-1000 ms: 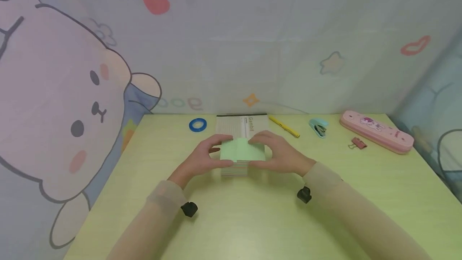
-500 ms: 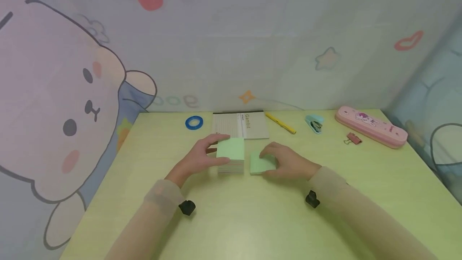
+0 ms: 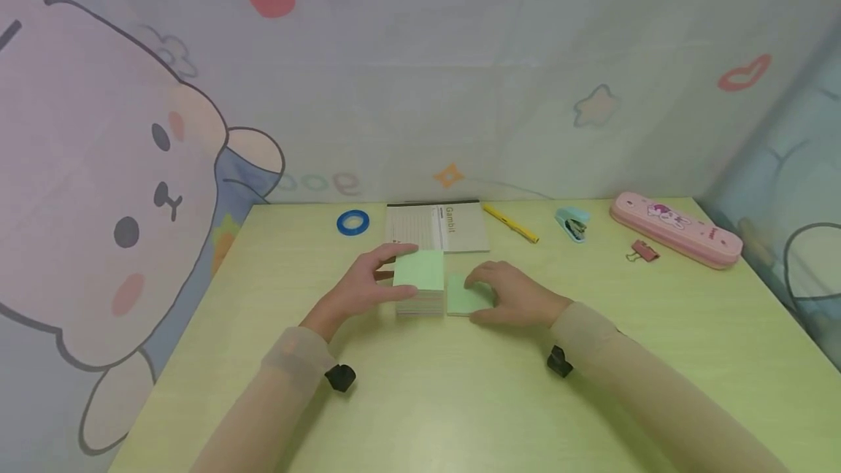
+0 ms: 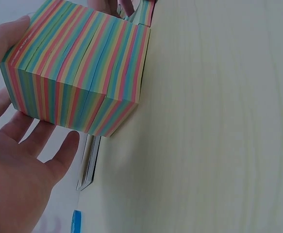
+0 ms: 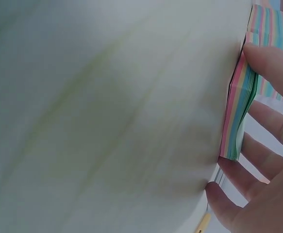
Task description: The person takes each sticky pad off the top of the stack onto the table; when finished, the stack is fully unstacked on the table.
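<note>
**Two hands on a split block of note paper**

I see the left hand (image 3: 365,285) gripping the tall stack of colored note paper (image 3: 420,285) near the middle of the table (image 3: 460,400). Its thumb and fingers are curled around the sides, probably to keep the stack from sliding. In the left wrist view the fingers (image 4: 32,145) are slightly spread behind the striped block (image 4: 78,73).

The right hand (image 3: 519,294) holds a thinner pile (image 3: 465,299) just beside the tall stack. The thumb (image 5: 270,63) and fingers pinch its edges, so the sheets stay together.

Behind them lie a notepad (image 3: 436,228), a blue tape ring (image 3: 352,222), a yellow pen (image 3: 510,222), a stapler (image 3: 570,224), a clip (image 3: 640,252) and a pink pencil case (image 3: 677,230).
</note>
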`<state>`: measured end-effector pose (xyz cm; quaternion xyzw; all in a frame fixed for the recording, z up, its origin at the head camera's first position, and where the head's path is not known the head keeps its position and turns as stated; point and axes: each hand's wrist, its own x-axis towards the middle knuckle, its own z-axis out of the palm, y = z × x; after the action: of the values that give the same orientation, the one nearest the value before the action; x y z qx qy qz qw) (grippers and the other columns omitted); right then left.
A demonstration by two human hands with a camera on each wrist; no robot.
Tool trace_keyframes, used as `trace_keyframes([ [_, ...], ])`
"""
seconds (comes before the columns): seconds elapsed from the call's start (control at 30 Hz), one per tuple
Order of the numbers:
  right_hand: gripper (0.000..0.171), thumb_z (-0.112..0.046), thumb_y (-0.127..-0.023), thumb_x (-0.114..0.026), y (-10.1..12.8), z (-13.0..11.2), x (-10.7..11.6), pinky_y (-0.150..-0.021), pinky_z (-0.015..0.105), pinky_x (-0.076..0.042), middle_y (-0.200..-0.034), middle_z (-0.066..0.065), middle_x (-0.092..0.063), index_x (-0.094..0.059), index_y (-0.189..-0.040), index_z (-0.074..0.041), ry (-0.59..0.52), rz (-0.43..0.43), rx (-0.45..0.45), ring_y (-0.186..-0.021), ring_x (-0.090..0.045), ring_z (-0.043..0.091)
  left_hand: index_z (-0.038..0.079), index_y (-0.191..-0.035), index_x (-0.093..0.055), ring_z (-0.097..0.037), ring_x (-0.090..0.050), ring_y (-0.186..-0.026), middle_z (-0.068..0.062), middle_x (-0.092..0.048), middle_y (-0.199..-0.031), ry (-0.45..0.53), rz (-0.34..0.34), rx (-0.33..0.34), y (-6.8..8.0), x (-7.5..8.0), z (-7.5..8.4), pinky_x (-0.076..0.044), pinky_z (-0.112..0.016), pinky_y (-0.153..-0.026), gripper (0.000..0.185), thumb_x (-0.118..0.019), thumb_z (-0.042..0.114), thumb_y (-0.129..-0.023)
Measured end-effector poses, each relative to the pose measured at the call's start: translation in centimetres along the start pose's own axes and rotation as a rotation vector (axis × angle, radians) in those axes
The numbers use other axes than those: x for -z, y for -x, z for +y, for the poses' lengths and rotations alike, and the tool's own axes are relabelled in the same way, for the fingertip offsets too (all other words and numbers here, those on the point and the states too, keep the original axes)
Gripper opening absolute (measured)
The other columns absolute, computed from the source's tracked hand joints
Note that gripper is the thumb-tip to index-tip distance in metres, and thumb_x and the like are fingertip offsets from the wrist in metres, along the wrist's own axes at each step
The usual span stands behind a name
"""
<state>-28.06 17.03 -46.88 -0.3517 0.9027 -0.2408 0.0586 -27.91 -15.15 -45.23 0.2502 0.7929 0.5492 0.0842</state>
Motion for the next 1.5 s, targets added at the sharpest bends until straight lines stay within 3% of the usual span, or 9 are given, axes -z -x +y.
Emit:
trace_keyframes([
  [0.6, 0.048, -0.033, -0.088, -0.085, -0.3, 0.0, 0.0, -0.111, 0.052, -0.045, -0.132, 0.006, -0.067, -0.068, -0.126, -0.009, 0.019, -0.006, 0.046, -0.125, -0.058, 0.029, 0.016, -0.152, -0.056, -0.029, -0.045, -0.145, -0.003, -0.051, -0.155, 0.015, -0.013, 0.002, 0.1, 0.1, 0.1, -0.044, -0.054, -0.117, 0.068, -0.085, 0.015, -0.09],
  [0.7, 0.068, -0.04, -0.088, -0.085, -0.5, -0.1, 0.2, -0.115, 0.052, -0.043, -0.142, 0.011, -0.061, -0.06, -0.14, -0.006, 0.0, -0.016, 0.019, -0.134, -0.053, 0.031, 0.018, -0.151, -0.057, -0.027, -0.045, -0.145, -0.002, -0.051, -0.155, 0.008, -0.016, -0.001, 0.1, 0.2, 0.1, -0.043, -0.054, -0.118, 0.067, -0.085, 0.015, -0.09],
  [0.83, 0.101, -0.054, -0.086, -0.084, -1.4, -1.3, 1.0, -0.122, 0.052, -0.036, -0.161, 0.012, -0.041, -0.036, -0.16, -0.006, -0.096, 0.017, -0.018, -0.149, -0.039, 0.03, 0.017, -0.153, -0.054, -0.028, -0.051, -0.139, -0.005, -0.052, -0.155, 0.011, -0.025, -0.014, 0.1, 0.2, 0.0, -0.044, -0.053, -0.118, 0.073, -0.085, 0.014, -0.088],
  [0.9, 0.106, -0.057, -0.086, -0.083, -2.1, -2.4, 1.5, -0.124, 0.052, -0.034, -0.166, 0.008, -0.034, -0.03, -0.164, -0.01, -0.147, 0.046, -0.008, -0.153, -0.034, 0.027, 0.018, -0.154, -0.052, -0.03, -0.053, -0.138, -0.006, -0.052, -0.154, 0.017, -0.026, -0.023, 0.0, 0.2, 0.0, -0.044, -0.053, -0.117, 0.075, -0.086, 0.013, -0.087],
  [1.03, 0.098, -0.056, -0.088, -0.081, -3.7, -5.0, 2.0, -0.12, 0.049, -0.04, -0.163, 0.002, -0.037, -0.034, -0.163, -0.014, -0.158, 0.061, 0.061, -0.15, -0.036, 0.022, 0.019, -0.155, -0.051, -0.032, -0.054, -0.139, -0.006, -0.055, -0.151, 0.03, -0.029, -0.041, -0.1, 0.3, -0.2, -0.043, -0.055, -0.118, 0.076, -0.086, 0.014, -0.087],
  [1.17, 0.085, -0.052, -0.092, -0.079, -4.7, -6.3, 1.8, -0.103, 0.04, -0.051, -0.147, 0.0, -0.052, -0.042, -0.159, -0.014, -0.11, 0.054, 0.102, -0.132, -0.047, 0.02, 0.018, -0.156, -0.05, -0.032, -0.053, -0.14, -0.005, -0.056, -0.151, 0.029, -0.044, -0.054, -0.2, 0.3, -0.1, -0.042, -0.058, -0.118, 0.076, -0.085, 0.014, -0.088],
  [1.27, 0.077, -0.047, -0.094, -0.078, -4.9, -6.5, 1.7, -0.093, 0.036, -0.052, -0.138, 0.002, -0.057, -0.048, -0.155, -0.011, -0.076, 0.063, 0.109, -0.121, -0.051, 0.02, 0.017, -0.158, -0.047, -0.032, -0.053, -0.139, -0.005, -0.058, -0.148, 0.017, -0.049, -0.049, -0.2, 0.3, -0.1, -0.042, -0.059, -0.117, 0.079, -0.085, 0.013, -0.088],
  [1.37, 0.073, -0.046, -0.094, -0.079, -4.5, -6.1, 1.8, -0.096, 0.036, -0.053, -0.141, 0.004, -0.057, -0.052, -0.152, -0.01, -0.042, 0.08, 0.1, -0.123, -0.052, 0.021, 0.014, -0.159, -0.044, -0.031, -0.053, -0.139, -0.006, -0.059, -0.147, 0.001, -0.043, -0.041, -0.1, 0.4, -0.1, -0.042, -0.058, -0.117, 0.082, -0.086, 0.012, -0.088],
  [1.5, 0.073, -0.045, -0.092, -0.081, -3.2, -4.8, 2.5, -0.108, 0.042, -0.051, -0.148, 0.006, -0.054, -0.055, -0.15, -0.01, -0.03, 0.115, 0.06, -0.134, -0.05, 0.024, 0.013, -0.157, -0.047, -0.03, -0.051, -0.141, -0.007, -0.055, -0.153, -0.024, -0.037, -0.035, 0.0, 0.5, -0.2, -0.043, -0.057, -0.117, 0.078, -0.085, 0.014, -0.089],
])
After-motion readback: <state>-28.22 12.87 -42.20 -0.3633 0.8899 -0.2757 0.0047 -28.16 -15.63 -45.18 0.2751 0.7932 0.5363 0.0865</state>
